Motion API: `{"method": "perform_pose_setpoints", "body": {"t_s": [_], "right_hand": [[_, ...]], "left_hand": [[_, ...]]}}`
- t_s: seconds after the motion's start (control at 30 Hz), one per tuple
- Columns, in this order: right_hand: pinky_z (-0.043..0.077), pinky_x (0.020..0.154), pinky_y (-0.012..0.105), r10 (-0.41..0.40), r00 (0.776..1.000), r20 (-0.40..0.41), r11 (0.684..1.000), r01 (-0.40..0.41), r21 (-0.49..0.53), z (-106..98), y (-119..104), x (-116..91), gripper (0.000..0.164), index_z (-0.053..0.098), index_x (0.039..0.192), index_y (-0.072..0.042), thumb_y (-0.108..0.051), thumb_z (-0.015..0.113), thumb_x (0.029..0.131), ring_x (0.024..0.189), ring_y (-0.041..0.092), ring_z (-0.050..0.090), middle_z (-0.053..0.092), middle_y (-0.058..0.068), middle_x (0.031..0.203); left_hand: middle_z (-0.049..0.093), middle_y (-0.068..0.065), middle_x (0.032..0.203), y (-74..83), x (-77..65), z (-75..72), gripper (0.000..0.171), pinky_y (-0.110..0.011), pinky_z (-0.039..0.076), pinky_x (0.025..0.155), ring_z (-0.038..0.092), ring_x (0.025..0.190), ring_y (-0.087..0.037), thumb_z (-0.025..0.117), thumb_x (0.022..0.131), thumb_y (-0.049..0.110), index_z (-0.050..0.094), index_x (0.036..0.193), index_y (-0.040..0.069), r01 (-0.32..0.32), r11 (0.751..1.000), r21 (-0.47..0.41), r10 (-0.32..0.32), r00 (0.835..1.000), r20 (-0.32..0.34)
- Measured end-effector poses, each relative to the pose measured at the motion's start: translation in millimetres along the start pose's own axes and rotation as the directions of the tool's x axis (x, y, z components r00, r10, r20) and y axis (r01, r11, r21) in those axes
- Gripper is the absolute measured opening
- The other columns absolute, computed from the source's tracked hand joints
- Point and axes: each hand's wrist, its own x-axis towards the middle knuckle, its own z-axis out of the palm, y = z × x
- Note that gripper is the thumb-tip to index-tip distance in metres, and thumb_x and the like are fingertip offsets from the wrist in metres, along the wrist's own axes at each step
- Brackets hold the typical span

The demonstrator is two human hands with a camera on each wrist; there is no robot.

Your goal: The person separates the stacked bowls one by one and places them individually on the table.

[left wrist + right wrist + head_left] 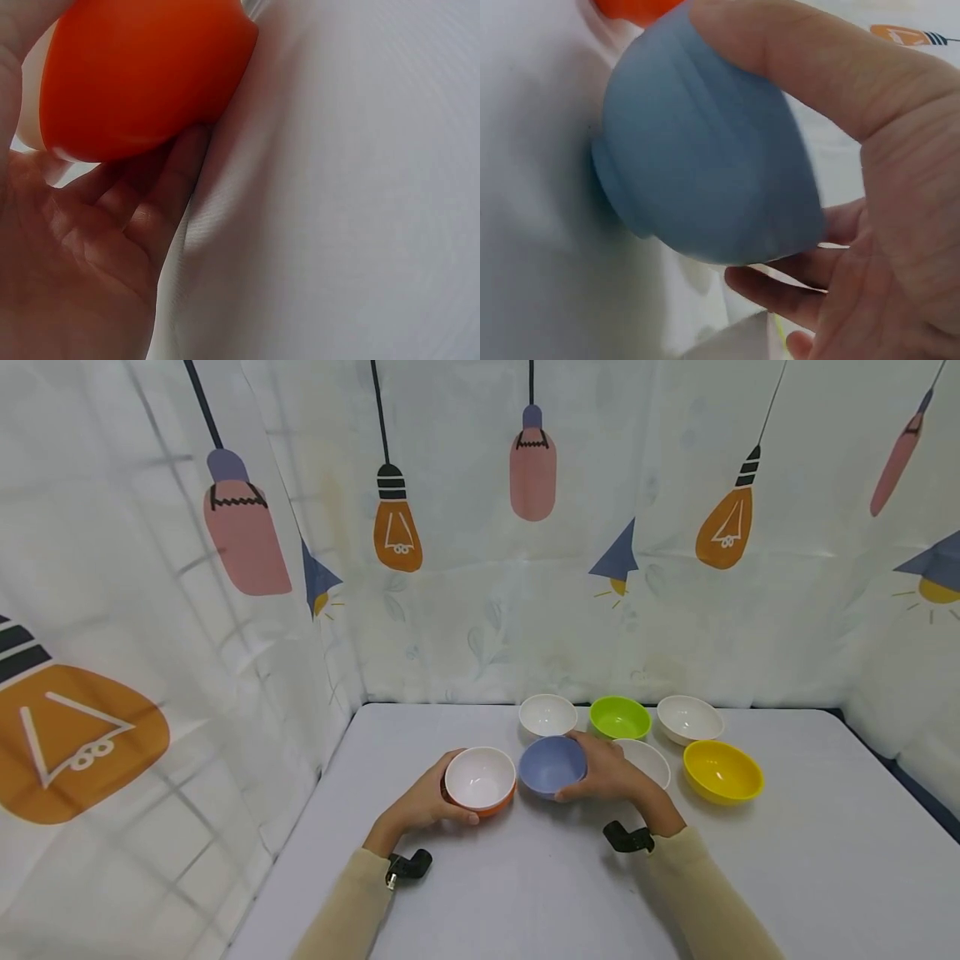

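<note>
My left hand [427, 797] grips an orange bowl [142, 75] from its left side, thumb at the front and fingers round the back. Nested in that bowl is a white bowl [480, 778], whose rim stands above the orange one. Just to the right, my right hand [604, 768] holds a blue bowl [551, 766] by its right side between thumb and fingers. The blue bowl's foot is close to the tabletop in the right wrist view; whether it touches I cannot tell. Both held bowls are side by side, openings up.
Behind the blue bowl stand a white bowl [546, 716], a green bowl [619, 718] and another white bowl [690, 720]. A further white bowl [648, 762] is partly hidden by my right hand, with a yellow bowl [722, 772] to its right. Patterned cloth [465, 635] hangs behind the white table [480, 893].
</note>
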Motion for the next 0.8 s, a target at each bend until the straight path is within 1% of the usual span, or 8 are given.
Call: {"method": "perform_pose_setpoints", "body": {"t_s": [0.1, 0.17, 0.27, 0.43, 0.8], "right_hand": [[0.025, 0.113, 0.065, 0.006, 1.0, 0.009, 1.0, -0.006, -0.015, -2.6, -1.3, -1.1, 0.109, 0.04, 0.151, -0.003, -0.046, 0.094, 0.067, 0.131, 0.038, 0.047, 0.058, 0.014, 0.142], [0.023, 0.115, 0.065, 0.014, 1.0, 0.016, 1.0, -0.014, -0.019, -3.2, -1.5, -1.7, 0.11, 0.041, 0.152, -0.003, -0.045, 0.094, 0.066, 0.132, 0.037, 0.047, 0.057, 0.014, 0.143], [0.022, 0.115, 0.066, 0.003, 1.0, 0.016, 1.0, -0.003, -0.031, -2.3, -1.1, -2.0, 0.11, 0.043, 0.15, -0.001, -0.046, 0.095, 0.064, 0.13, 0.035, 0.048, 0.059, 0.014, 0.142], [0.023, 0.115, 0.065, -0.013, 1.0, 0.003, 0.999, 0.013, -0.033, 1.2, -0.2, -1.2, 0.107, 0.046, 0.147, -0.002, -0.048, 0.095, 0.063, 0.128, 0.034, 0.05, 0.061, 0.013, 0.138], [0.022, 0.117, 0.065, -0.015, 1.0, -0.005, 0.999, 0.015, -0.042, 3.8, -2.3, -0.3, 0.11, 0.043, 0.149, 0.001, -0.05, 0.093, 0.065, 0.128, 0.032, 0.053, 0.06, 0.015, 0.139]], "left_hand": [[0.053, 0.0, 0.147, -0.3, 0.0, -0.5, 0.108, -0.046, 0.04, 0.113, 0.053, 0.132, -0.022, 0.1, 0.063, 0.024, 0.039, 0.152, 0.023, -0.001, 1.0, 0.006, 0.001, 1.0, -0.001], [0.053, -0.001, 0.147, -0.3, -0.2, -0.5, 0.108, -0.045, 0.041, 0.113, 0.053, 0.132, -0.022, 0.1, 0.064, 0.024, 0.038, 0.153, 0.022, 0.001, 1.0, 0.009, -0.001, 1.0, -0.001], [0.053, -0.001, 0.147, -0.5, -0.1, -0.3, 0.108, -0.045, 0.041, 0.113, 0.052, 0.133, -0.022, 0.099, 0.064, 0.025, 0.038, 0.153, 0.022, 0.0, 1.0, 0.012, 0.0, 1.0, 0.0], [0.053, 0.001, 0.147, -1.3, 0.2, -0.3, 0.107, -0.047, 0.039, 0.115, 0.052, 0.134, -0.022, 0.1, 0.063, 0.024, 0.038, 0.152, 0.024, -0.002, 1.0, 0.0, 0.002, 1.0, 0.01], [0.053, 0.001, 0.147, -1.8, 0.2, -0.7, 0.106, -0.048, 0.039, 0.114, 0.052, 0.134, -0.022, 0.099, 0.064, 0.023, 0.039, 0.151, 0.024, -0.001, 1.0, -0.018, 0.001, 1.0, 0.015]]}}
